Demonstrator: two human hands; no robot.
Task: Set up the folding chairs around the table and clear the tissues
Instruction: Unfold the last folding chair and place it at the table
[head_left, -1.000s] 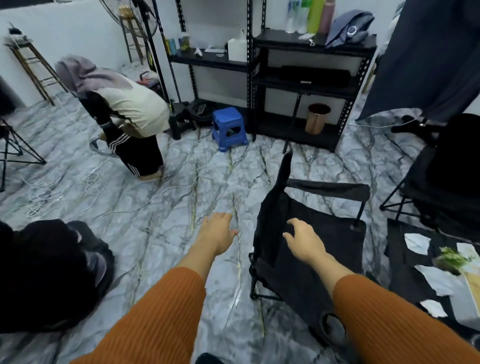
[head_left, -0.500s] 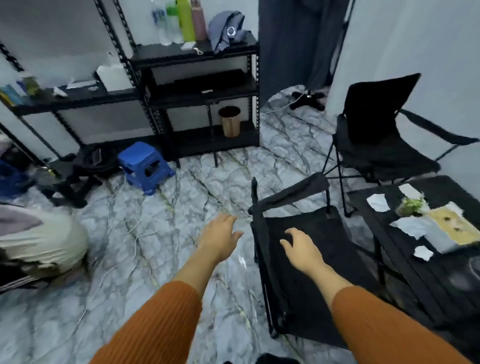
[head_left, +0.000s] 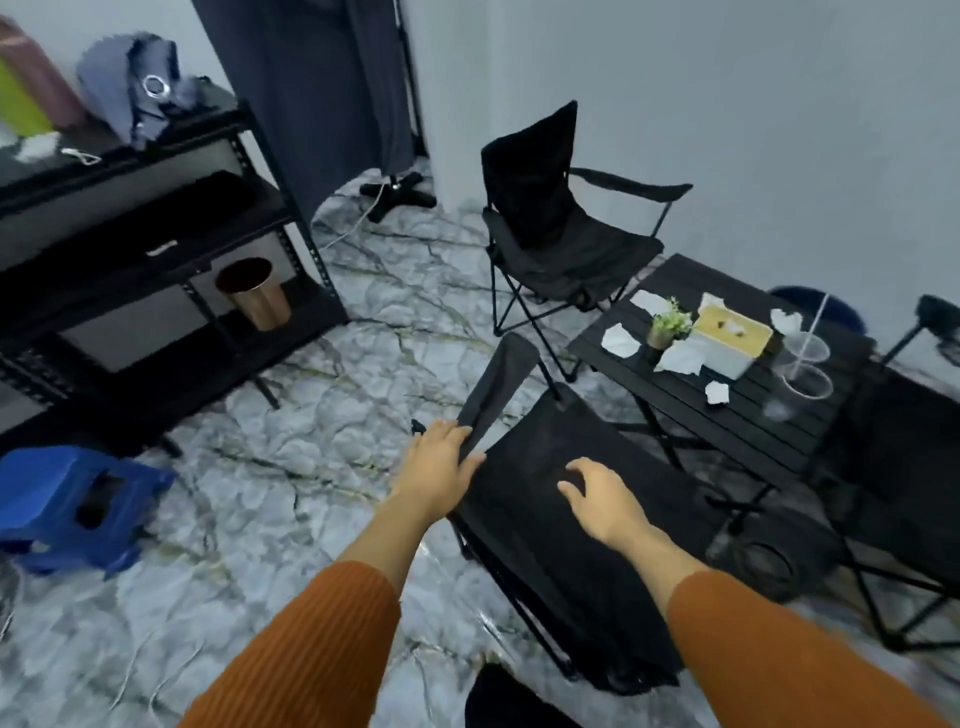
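A black folding chair (head_left: 561, 540) stands open right below me, beside a low black table (head_left: 753, 431). My left hand (head_left: 436, 465) closes on the near end of its left armrest strip (head_left: 496, 384). My right hand (head_left: 605, 501) hovers over the chair's fabric with bent, spread fingers and holds nothing. Several crumpled white tissues lie on the table, one at its left end (head_left: 618, 340) and one near the front (head_left: 717, 392). A second folding chair (head_left: 561, 244) stands open behind the table, and a third (head_left: 909, 467) sits at the right.
On the table are a tissue box (head_left: 727, 338), a small potted plant (head_left: 667, 325) and clear plastic cups (head_left: 805, 366). A black shelf rack (head_left: 156, 249) holding a copper bin (head_left: 254, 293) stands at left. A blue stool (head_left: 78, 499) sits on the marble floor.
My view has swung right, from the room with a bent-over person to the table corner. My left hand moved right onto the chair's armrest. The right hand stays over the fabric.
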